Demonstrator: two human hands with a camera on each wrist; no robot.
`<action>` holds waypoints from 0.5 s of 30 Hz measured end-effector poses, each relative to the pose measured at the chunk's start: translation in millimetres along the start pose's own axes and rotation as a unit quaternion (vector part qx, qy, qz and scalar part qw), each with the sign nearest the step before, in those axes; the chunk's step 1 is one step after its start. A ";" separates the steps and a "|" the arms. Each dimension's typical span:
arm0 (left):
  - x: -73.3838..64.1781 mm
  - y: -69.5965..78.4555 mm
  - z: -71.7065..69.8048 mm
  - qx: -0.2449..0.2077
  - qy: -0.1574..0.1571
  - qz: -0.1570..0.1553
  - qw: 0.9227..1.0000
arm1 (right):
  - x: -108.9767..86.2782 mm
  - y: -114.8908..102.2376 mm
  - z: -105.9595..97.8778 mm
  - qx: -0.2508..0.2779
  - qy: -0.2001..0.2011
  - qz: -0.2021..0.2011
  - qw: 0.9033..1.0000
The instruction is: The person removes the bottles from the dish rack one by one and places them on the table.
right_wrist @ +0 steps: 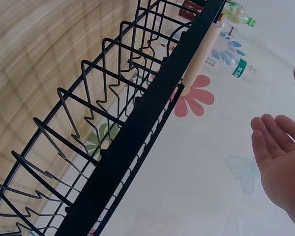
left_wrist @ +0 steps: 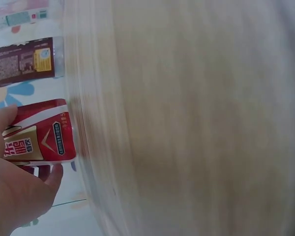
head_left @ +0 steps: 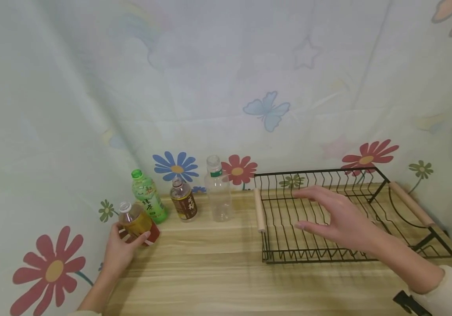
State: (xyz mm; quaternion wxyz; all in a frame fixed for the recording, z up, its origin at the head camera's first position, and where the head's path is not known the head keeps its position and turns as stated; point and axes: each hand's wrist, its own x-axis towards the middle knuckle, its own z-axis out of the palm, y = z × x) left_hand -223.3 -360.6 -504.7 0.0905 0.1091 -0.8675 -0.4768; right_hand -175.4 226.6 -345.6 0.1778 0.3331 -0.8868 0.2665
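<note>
In the head view my left hand (head_left: 121, 250) grips a bottle with a red and gold label (head_left: 137, 221) at the table's left side; its red label (left_wrist: 42, 132) faces the left wrist camera. Right behind it stands a green tea bottle (head_left: 149, 199), and to the right a small bottle with a dark brown label (head_left: 184, 202). Beside that is a tall clear bottle (head_left: 218, 193) with a green band at its neck. My right hand (head_left: 340, 217) hovers over the black wire dish rack (head_left: 300, 252), thumb and fingers spread apart with nothing between them.
The rack has wooden handles (head_left: 260, 210) at its two ends and stands on the right of the wood-grain table (head_left: 194, 267). A flower-printed curtain (head_left: 210, 79) rises behind and along the left. A black strap piece (head_left: 409, 303) shows near the right sleeve.
</note>
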 end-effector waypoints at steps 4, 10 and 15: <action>1.4 1.6 0.6 0.018 -0.007 -0.002 1.000 | -0.5 0.3 0.1 0.000 0.007 0.004 1.000; 0.7 4.9 2.6 0.041 -0.013 0.001 0.999 | -2.2 0.6 -1.1 0.000 0.008 0.011 1.000; -3.7 6.4 2.4 0.063 -0.018 0.006 0.998 | -3.0 -2.5 -2.2 0.008 0.006 0.012 1.000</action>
